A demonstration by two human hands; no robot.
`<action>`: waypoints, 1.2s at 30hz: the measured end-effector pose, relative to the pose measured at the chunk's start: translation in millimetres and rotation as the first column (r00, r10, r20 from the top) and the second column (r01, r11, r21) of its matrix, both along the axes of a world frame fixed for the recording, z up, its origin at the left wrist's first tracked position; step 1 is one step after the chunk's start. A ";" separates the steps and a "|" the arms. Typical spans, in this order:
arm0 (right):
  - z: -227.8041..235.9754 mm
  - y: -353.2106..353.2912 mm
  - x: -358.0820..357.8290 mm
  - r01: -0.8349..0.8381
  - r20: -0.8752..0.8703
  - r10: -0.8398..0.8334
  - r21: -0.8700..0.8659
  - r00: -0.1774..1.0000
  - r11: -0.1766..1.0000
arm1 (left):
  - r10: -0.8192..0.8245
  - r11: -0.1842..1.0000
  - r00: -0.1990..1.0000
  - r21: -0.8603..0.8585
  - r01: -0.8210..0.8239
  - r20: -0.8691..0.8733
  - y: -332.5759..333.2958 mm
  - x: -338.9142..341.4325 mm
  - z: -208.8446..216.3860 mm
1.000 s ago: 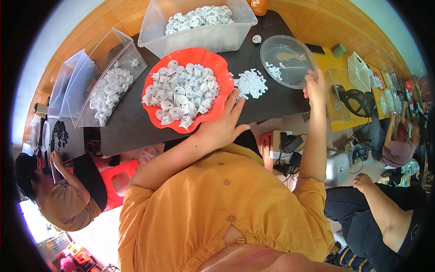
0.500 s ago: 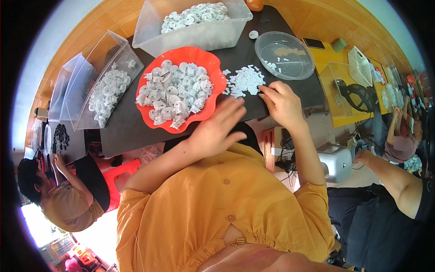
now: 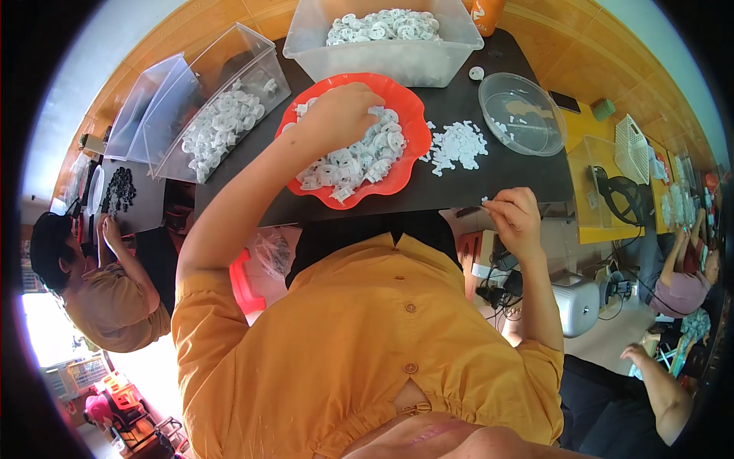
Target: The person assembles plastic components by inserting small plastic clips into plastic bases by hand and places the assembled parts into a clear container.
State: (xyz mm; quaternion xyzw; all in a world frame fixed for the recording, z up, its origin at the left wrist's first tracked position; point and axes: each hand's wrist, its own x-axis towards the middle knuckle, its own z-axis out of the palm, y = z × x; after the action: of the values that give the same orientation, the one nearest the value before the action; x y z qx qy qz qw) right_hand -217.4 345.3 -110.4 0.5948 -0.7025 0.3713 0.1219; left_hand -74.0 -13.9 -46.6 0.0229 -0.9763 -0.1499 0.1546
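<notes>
Over the red wavy-rimmed bowl [image 3: 417, 126], my left hand [image 3: 342, 115] reaches in with its fingers curled down among the white plastic parts [image 3: 355, 168]. Its fingertips are mostly hidden, so what they grip cannot be made out. My right hand [image 3: 516, 222] is at the table's front edge, thumb and fingers pinched on a small white plastic piece [image 3: 485, 200]. Between the bowl and a round clear dish [image 3: 527, 145] lies a loose pile of small white pieces [image 3: 459, 145], apart from both hands.
A large translucent bin [image 3: 382, 61] of white parts stands behind the bowl. To the left, a tilted clear box [image 3: 222, 126] holds more. One round white part [image 3: 476, 73] lies by the dish. Co-workers sit at left and right; a yellow table [image 3: 592, 222] is on the right.
My left hand has moved from beside the bowl up into it. My right hand has drawn back from the pile toward me, with a small white piece at its fingertips. The view has shifted.
</notes>
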 end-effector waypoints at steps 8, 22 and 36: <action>10.4 -33.0 18.9 0.163 0.406 -0.122 -0.069 0.906 0.984 | 0.085 0.996 0.960 0.006 -0.090 0.267 -1.9 -17.1 7.5; 68.8 -183.3 72.2 -0.075 0.702 0.266 -0.291 0.660 0.954 | 0.119 -0.339 0.984 0.926 0.163 -0.130 31.5 47.3 19.5; 71.5 -205.2 73.2 -0.098 0.200 0.229 -0.511 0.953 0.854 | 0.169 -0.350 0.982 0.926 0.143 -0.088 41.7 62.7 12.1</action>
State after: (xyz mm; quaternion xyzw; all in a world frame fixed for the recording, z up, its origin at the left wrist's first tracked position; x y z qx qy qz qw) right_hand -144.1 140.0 -38.9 0.5491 -0.5397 0.6209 0.1474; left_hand -11.2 27.7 -34.5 0.1368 -0.4109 -0.8865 0.1627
